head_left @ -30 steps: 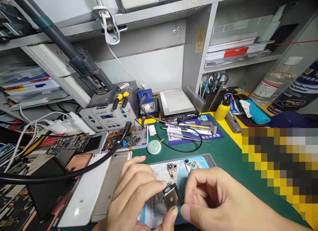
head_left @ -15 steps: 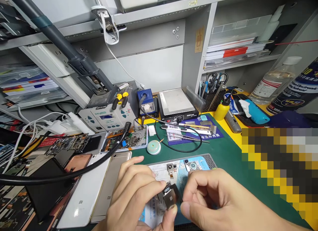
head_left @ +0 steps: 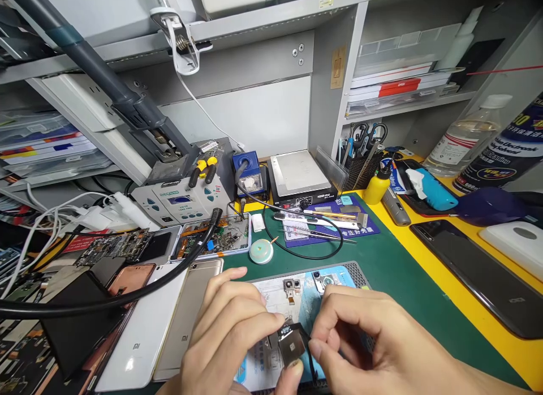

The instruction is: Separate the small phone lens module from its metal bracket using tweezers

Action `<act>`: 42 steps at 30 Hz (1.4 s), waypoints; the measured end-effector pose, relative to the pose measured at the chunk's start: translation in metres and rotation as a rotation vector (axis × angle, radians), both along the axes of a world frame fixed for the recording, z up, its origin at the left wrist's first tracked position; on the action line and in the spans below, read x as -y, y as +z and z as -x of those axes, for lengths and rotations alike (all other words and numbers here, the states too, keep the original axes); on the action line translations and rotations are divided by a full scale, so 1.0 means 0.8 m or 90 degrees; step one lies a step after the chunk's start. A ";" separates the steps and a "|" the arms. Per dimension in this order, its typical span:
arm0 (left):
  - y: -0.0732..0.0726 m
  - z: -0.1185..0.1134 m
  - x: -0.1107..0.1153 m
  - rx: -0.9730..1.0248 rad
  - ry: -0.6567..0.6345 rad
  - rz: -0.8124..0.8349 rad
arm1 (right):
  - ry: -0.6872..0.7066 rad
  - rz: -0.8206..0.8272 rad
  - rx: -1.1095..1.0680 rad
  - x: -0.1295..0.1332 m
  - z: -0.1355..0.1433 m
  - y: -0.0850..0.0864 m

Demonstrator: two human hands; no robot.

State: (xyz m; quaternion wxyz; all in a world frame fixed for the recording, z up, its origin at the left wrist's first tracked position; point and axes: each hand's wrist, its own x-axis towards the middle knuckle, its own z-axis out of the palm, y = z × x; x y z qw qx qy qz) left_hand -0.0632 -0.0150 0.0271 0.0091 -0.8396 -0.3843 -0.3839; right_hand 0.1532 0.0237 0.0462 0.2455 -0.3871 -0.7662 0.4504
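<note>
A small dark module (head_left: 292, 345) with a shiny face is pinched between the thumb and index finger of my left hand (head_left: 237, 333), its other fingers spread. My right hand (head_left: 360, 338) is just to the right, thumb and index finger pinched on a thin black strip (head_left: 309, 350) beside the module. Under both hands lies a blue and white work mat (head_left: 263, 287). Two camera modules (head_left: 291, 287) and a round-lens part (head_left: 324, 280) rest on it above my hands.
Phones (head_left: 136, 327) and circuit boards lie at the left, under a thick black hose (head_left: 169, 282). Behind are a soldering station (head_left: 182, 200), a parts tray (head_left: 220, 236), a hot plate (head_left: 299, 174) and tweezers (head_left: 322, 234). A black phone (head_left: 479, 276) lies right.
The black strip now stands away from the module's right side and hangs downward by my right fingers. The view has shifted slightly; my left hand keeps its grip.
</note>
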 end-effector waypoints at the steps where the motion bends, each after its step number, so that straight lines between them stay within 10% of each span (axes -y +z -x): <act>1: 0.000 0.000 0.000 0.006 -0.003 0.006 | -0.001 -0.019 0.006 0.000 0.000 0.000; 13: -0.007 -0.003 0.004 0.127 -0.035 0.081 | 0.003 -0.003 0.023 0.002 0.001 0.005; 27: -0.009 0.006 0.005 0.122 -0.079 0.083 | 0.088 0.478 -0.109 0.003 -0.008 -0.006; 42: -0.007 0.000 0.004 0.122 -0.069 0.091 | 0.080 0.464 -0.056 -0.006 -0.013 0.020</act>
